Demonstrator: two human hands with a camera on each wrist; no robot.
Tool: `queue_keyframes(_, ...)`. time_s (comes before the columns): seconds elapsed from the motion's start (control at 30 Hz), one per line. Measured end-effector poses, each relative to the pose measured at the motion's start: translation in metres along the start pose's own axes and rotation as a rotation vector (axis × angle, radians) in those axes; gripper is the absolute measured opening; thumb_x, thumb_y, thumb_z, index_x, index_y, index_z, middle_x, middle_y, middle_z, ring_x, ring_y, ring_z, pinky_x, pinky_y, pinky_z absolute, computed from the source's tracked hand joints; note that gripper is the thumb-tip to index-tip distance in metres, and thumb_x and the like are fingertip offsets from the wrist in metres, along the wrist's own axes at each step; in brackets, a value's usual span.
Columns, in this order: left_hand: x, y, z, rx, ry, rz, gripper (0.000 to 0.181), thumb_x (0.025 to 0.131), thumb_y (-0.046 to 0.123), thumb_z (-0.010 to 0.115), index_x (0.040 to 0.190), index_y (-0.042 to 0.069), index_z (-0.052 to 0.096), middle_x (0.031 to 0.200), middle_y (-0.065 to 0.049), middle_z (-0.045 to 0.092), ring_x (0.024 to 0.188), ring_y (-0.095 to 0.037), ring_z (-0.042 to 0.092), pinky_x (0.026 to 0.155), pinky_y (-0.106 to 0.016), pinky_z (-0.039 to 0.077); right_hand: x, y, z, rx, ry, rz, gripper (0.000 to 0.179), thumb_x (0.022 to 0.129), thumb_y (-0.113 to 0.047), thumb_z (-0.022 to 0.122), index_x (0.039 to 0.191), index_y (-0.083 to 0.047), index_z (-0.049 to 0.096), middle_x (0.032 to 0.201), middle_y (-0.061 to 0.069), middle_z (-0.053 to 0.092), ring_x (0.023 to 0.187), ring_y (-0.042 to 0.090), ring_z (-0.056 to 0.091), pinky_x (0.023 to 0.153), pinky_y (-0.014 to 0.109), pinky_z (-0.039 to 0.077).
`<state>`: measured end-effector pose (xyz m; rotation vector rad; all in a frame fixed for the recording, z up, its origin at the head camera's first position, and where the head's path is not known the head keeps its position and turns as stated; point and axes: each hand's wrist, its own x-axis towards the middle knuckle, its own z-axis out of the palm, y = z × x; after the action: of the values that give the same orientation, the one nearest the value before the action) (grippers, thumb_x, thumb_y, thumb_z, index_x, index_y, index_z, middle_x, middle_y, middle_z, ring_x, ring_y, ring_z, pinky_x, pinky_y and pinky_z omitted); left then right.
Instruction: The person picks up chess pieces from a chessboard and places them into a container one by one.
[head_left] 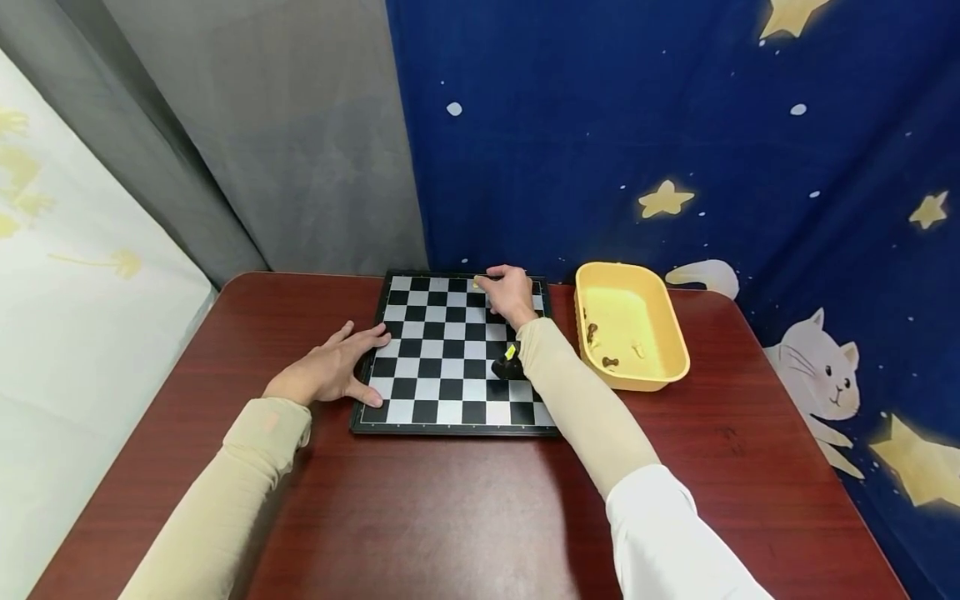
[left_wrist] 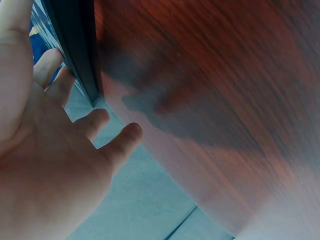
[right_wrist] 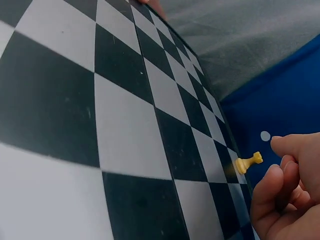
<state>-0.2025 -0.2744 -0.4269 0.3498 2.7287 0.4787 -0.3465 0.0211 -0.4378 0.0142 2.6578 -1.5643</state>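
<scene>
A black-and-white chessboard lies on the table. My left hand is at its left edge, fingers spread and extended over the border; in the left wrist view that hand holds nothing. At the board's far edge, my right hand is beside a small yellow chess piece. The right wrist view shows this chess piece upright on a far-row square, with a flared top like a rook's. The loosely curled fingers of the right hand appear slightly apart from it.
A yellow plastic bin stands to the right of the board, with several dark and pale chess pieces inside. The reddish-brown table ends at curtains just behind the board. A black device is at my right wrist, above the board.
</scene>
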Motion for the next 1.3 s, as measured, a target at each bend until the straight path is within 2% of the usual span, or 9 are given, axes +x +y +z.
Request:
queue_keyframes(0.37,-0.003,0.000,0.000,-0.003,-0.002,0.014,0.114,0.067,0.058,0.086,0.161,0.023,0.033,0.173,-0.004,0.017,0.158,-0.047,0.005,0.116,-0.074,0.027,0.006,-0.001,0.011,0.053,0.012,0.027,0.038,0.094,-0.030,0.072,0.127,-0.011,0.071,0.102,0.011,0.080,0.042,0.011,0.057,0.050,0.024,0.051)
queue_keyframes(0.6,-0.004,-0.001,0.002,0.008,0.004,0.011,0.115,0.066,0.059,0.085,0.161,0.023,0.033,0.173,-0.004,0.018,0.158,-0.046,0.006,0.115,-0.074,0.029,0.007,0.000,0.021,0.021,0.022,0.035,0.039,0.094,-0.030,0.072,0.128,-0.010,0.070,0.106,0.010,0.080,0.045,0.010,0.060,0.055,0.023,0.051)
queue_keyframes(0.83,-0.003,0.001,0.001,0.019,0.012,0.021,0.113,0.067,0.058,0.085,0.161,0.022,0.033,0.173,-0.004,0.019,0.158,-0.046,0.007,0.116,-0.074,0.027,0.009,0.001,0.025,0.018,0.042,0.037,0.035,0.094,-0.027,0.073,0.125,-0.009,0.072,0.113,0.010,0.078,0.050,0.008,0.062,0.053,0.022,0.054)
queue_keyframes(1.07,-0.003,0.002,0.001,0.025,0.002,0.016,0.113,0.067,0.060,0.084,0.161,0.023,0.033,0.173,-0.004,0.018,0.158,-0.046,0.006,0.116,-0.073,0.029,0.009,0.003,0.025,0.017,0.045,0.079,0.032,0.093,-0.027,0.075,0.120,-0.009,0.074,0.111,0.011,0.078,0.046,0.009,0.061,0.053,0.021,0.051)
queue_keyframes(1.3,-0.003,0.002,0.001,0.006,0.004,0.010,0.114,0.066,0.058,0.085,0.161,0.023,0.033,0.173,-0.004,0.018,0.158,-0.046,0.006,0.116,-0.073,0.028,0.010,0.003,0.029,-0.001,0.047,0.110,0.029,0.094,-0.029,0.073,0.119,-0.014,0.076,0.106,0.008,0.079,0.045,0.008,0.062,0.059,0.021,0.052)
